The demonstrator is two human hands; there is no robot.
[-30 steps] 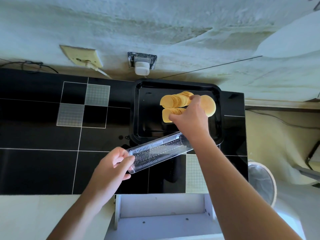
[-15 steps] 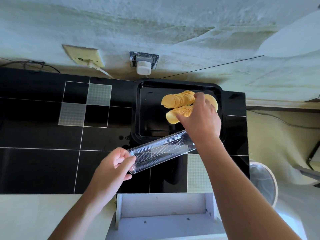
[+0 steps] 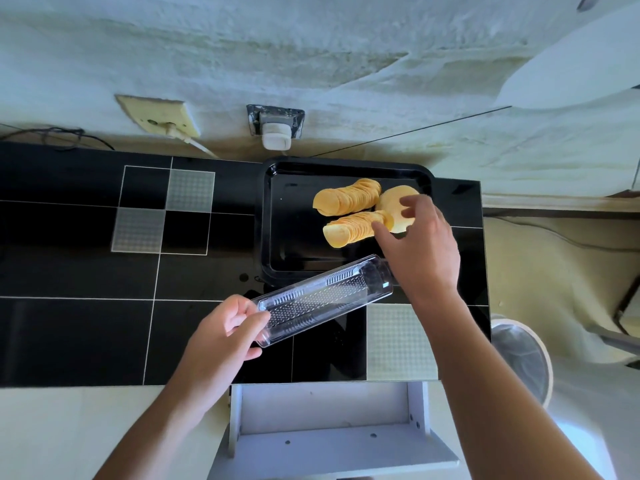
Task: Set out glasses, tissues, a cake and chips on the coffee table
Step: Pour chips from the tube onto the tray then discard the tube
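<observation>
A black tray (image 3: 273, 216) rests on the black tiled table (image 3: 76, 271) against the wall. Two fanned rows of yellow chips (image 3: 346, 202) lie in its right half, with a few loose chips (image 3: 394, 202) to their right. My right hand (image 3: 420, 247) hovers over the right end of the chips, fingers spread, thumb tip touching the nearer row. My left hand (image 3: 225, 330) grips the near end of an empty clear plastic chip sleeve (image 3: 325, 299), which slants from my hand up toward the tray's front edge.
Two wall sockets with plugs (image 3: 277, 126) sit just behind the table, and a cable (image 3: 52, 136) runs at the far left. A white shelf unit (image 3: 329, 427) stands below the table's near edge. A round white fan (image 3: 519, 358) sits on the floor at the right.
My right hand has let go of the chips, opened and shifted right, leaving the nearer row lying in the tray. The left hand and sleeve have hardly moved.
</observation>
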